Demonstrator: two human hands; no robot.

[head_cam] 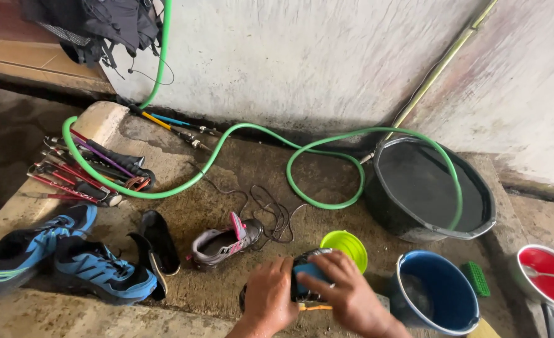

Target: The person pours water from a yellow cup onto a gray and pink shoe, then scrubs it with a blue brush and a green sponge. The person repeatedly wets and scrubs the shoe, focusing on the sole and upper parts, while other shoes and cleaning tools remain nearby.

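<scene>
My left hand (268, 295) grips the side of a dark shoe (303, 258) at the bottom middle, holding it over the wet concrete. My right hand (351, 293) is closed on a blue brush (309, 273) pressed against that shoe. A grey and pink shoe (224, 241) lies on its side just left of my hands, with loose black laces (271, 209) behind it. Two black insoles (158, 244) lie further left.
A lime-green bowl (347, 245) sits behind the shoe. A blue bucket (438, 293) stands at the right, a large black tub (435, 191) of water behind it, a red bowl (549, 275) far right. A green hose (227, 141) snakes across. Blue shoes (58, 253) and trekking poles (89, 169) lie left.
</scene>
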